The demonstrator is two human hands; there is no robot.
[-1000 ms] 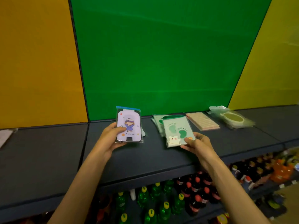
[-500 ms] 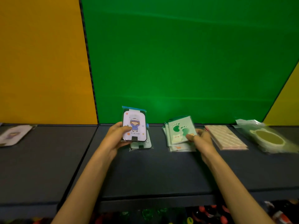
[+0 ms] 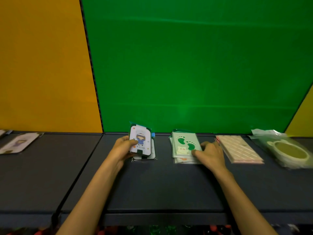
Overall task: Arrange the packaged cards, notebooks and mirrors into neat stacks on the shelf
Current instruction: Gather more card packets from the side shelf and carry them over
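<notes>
My left hand (image 3: 122, 147) grips a packaged cartoon-girl card (image 3: 140, 141), tilted up just above another wrapped card (image 3: 145, 157) lying on the dark shelf (image 3: 152, 187). My right hand (image 3: 209, 154) pinches the lower right corner of a green footprint notebook (image 3: 183, 144), which lies on top of a small stack of the same notebooks (image 3: 182, 160). To the right lie a pink striped notebook stack (image 3: 240, 150) and a bagged round mirror (image 3: 288, 150).
Another packaged card (image 3: 18, 144) lies on the left shelf panel, with more at the far left edge. A green back wall flanked by orange and yellow panels rises behind. Bottles show below the shelf's front edge.
The green footprint notebook has come down from the air onto its stack under my right hand. My left hand keeps the cartoon card over the card on the shelf. The camera has tilted up.
</notes>
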